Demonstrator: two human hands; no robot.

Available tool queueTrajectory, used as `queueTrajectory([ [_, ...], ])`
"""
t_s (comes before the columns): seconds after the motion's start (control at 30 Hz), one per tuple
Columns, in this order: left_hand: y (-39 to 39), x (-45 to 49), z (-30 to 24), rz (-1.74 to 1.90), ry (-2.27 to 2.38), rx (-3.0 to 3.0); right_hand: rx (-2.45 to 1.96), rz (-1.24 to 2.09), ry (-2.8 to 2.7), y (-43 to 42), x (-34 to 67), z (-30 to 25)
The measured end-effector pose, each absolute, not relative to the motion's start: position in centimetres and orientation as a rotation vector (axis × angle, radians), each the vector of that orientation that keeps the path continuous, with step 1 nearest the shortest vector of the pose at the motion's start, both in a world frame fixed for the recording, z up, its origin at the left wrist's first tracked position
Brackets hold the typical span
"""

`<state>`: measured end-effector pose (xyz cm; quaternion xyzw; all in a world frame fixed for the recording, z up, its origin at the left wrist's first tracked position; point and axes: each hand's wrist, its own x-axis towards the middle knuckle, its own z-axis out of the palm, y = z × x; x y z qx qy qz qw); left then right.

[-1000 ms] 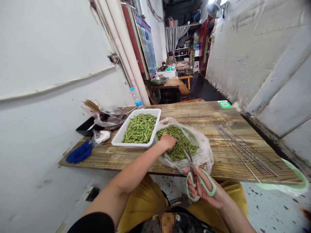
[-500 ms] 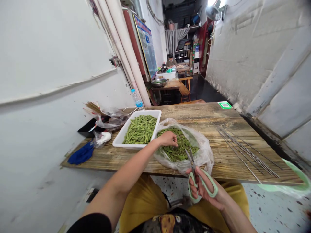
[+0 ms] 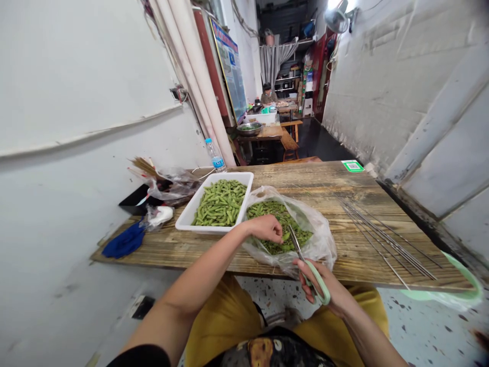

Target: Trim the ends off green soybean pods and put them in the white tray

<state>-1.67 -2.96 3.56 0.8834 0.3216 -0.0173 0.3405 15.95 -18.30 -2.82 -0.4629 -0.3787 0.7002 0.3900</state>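
Note:
My left hand (image 3: 267,229) is over a clear plastic bag (image 3: 321,239), its fingers pinched together on what looks like a green edamame pod, mostly hidden by the fingertips. Inside the bag lie more pods and bits of stem (image 3: 273,211). My right hand (image 3: 321,283) is wrapped around the pale green handles of a pair of scissors (image 3: 296,242). The blades look nearly closed and point up and away, their tips just right of my left fingertips. Left of the bag stands a white plastic tub (image 3: 182,220) heaped with edamame pods (image 3: 221,204).
Several metal skewers (image 3: 389,239) lie on the right of the wooden table (image 3: 305,178). A water bottle (image 3: 216,157) stands behind the tub. To the left are a blue cloth (image 3: 124,240) and a black box (image 3: 133,200). Another person (image 3: 268,95) sits far back.
My left hand has moved slightly right and down toward the scissors. The scissors have turned, their blades coming closer together and their tips shifting up and left beside my left fingers.

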Motion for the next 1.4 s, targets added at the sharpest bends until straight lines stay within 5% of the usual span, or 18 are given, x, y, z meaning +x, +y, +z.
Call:
queueTrajectory([
  [0.77, -3.3, -1.9, 3.3, -0.056, 0.695, 2.190, -1.320, 1.665, -1.165, -18.2, 16.0, -4.4],
  [1.4, -7.3, 0.3, -0.6, 0.683, 0.827, 0.822, -1.158, 1.755, -0.851, -19.1, 15.5, -2.8],
])
